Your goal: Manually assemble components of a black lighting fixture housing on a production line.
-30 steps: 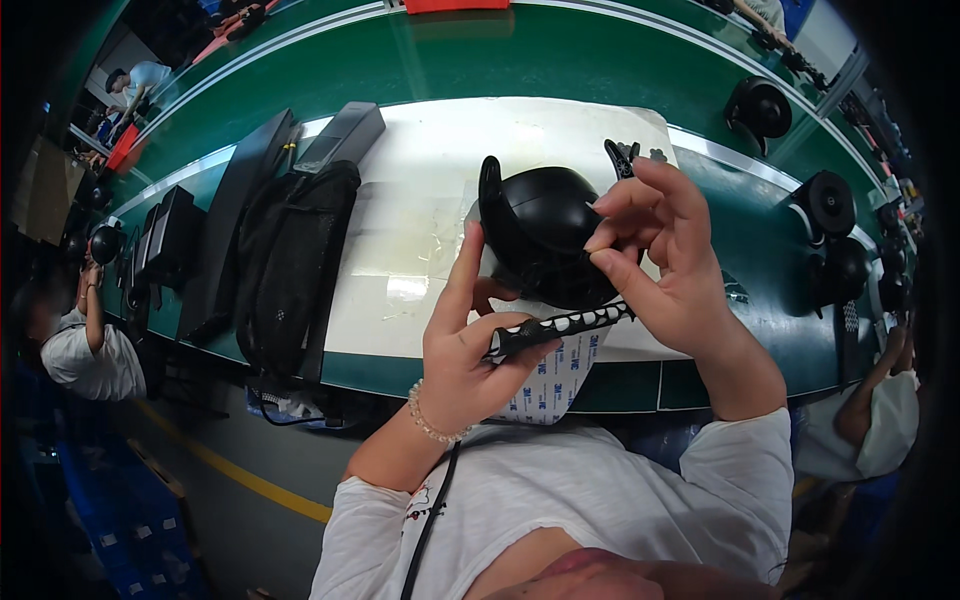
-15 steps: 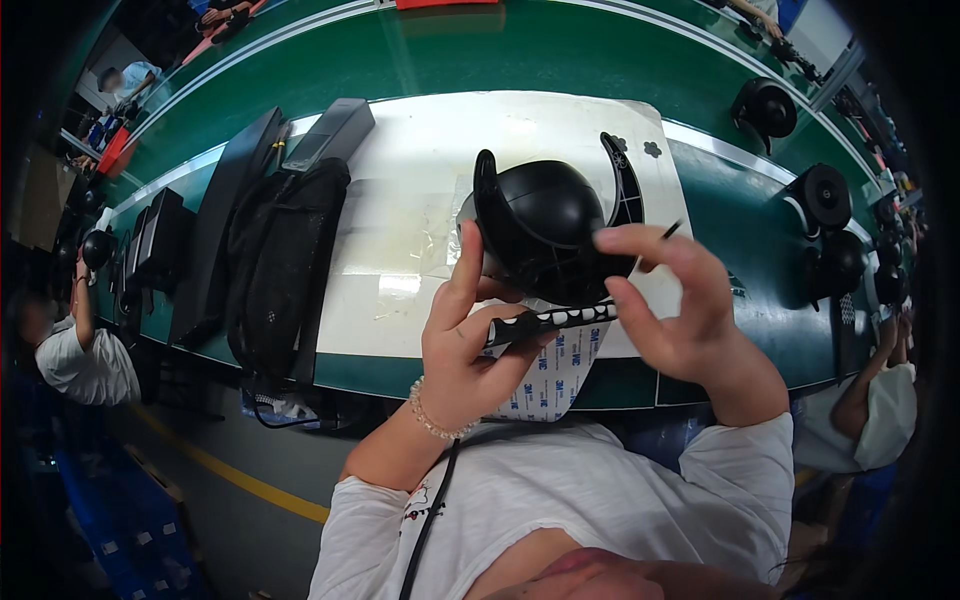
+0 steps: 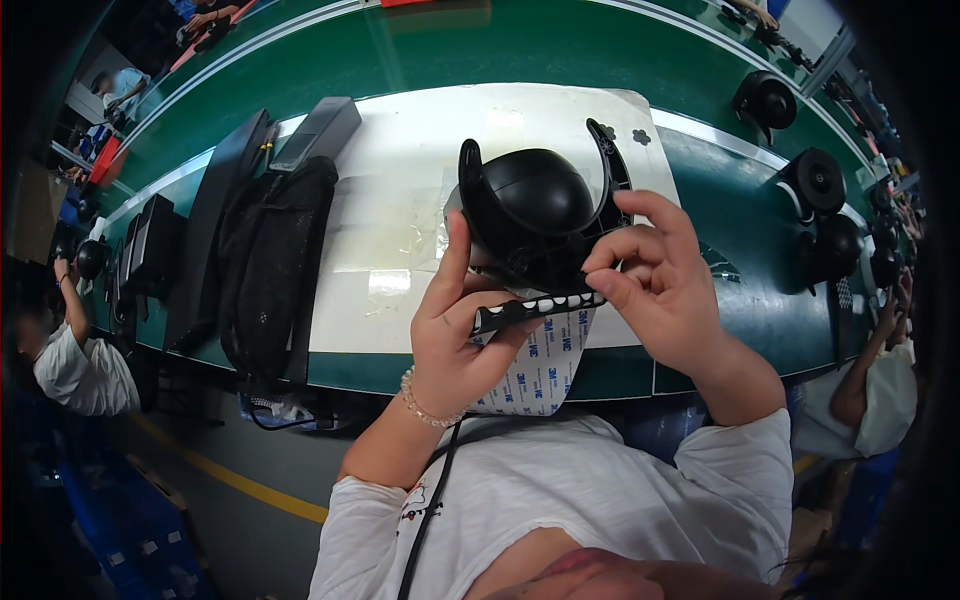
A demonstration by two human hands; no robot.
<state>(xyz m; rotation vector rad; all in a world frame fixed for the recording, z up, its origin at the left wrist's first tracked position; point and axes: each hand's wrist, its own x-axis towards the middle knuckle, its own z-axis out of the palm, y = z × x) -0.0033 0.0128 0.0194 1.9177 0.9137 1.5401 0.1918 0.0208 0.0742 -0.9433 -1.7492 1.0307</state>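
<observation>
A black domed device with two upright curved arms rests on the white mat. In front of it, my left hand grips a bent sheet of stickers, black with white round spots on top and blue-printed white backing below. One finger of that hand points up beside the device's left side. My right hand is at the sheet's right end, thumb and index fingertips pinched together in front of the device's right arm. What lies between those fingertips is too small to make out.
On the left lie a black mesh pouch, a grey box and a long dark case. Several similar black devices stand on the green bench at right. Other people sit at both sides.
My right thumb and index finger have come together from apart. A small dark sliver at my right fingers no longer shows. My left hand keeps its grip on the sheet.
</observation>
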